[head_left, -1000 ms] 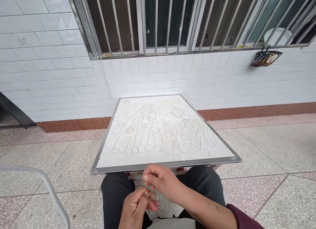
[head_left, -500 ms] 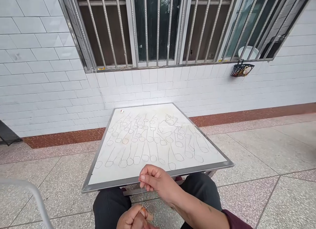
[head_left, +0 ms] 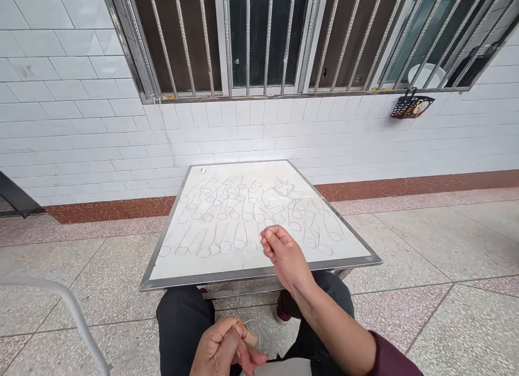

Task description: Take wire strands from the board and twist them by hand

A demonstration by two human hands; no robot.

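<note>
My left hand (head_left: 221, 346) is low in front, between my knees, with thumb and finger pinched on a thin wire (head_left: 238, 303). The wire's free end stands up from the pinch, and a pale curved strand and a tan piece (head_left: 252, 338) show beside the fingers. My right hand (head_left: 286, 254) hovers over the near edge of the white-topped table (head_left: 170, 265), its thumb pressed against the fingertips. Whatever lies in that pinch, if anything, is too small to see. Many thin wire loops (head_left: 240, 244) with long straight tails lie in rows on the tabletop.
A tangled bunch of wires (head_left: 284, 186) and a small white-and-red item (head_left: 203, 171) lie toward the table's back. The tiled wall (head_left: 227, 132) and barred window stand behind it. A grey curved tube (head_left: 77, 311) is at left; a patterned bag (head_left: 411, 106) hangs at right.
My right hand has let go of the wire's upper end and moved up and right, over the table. My left hand keeps its pinch. The view has shifted slightly.
</note>
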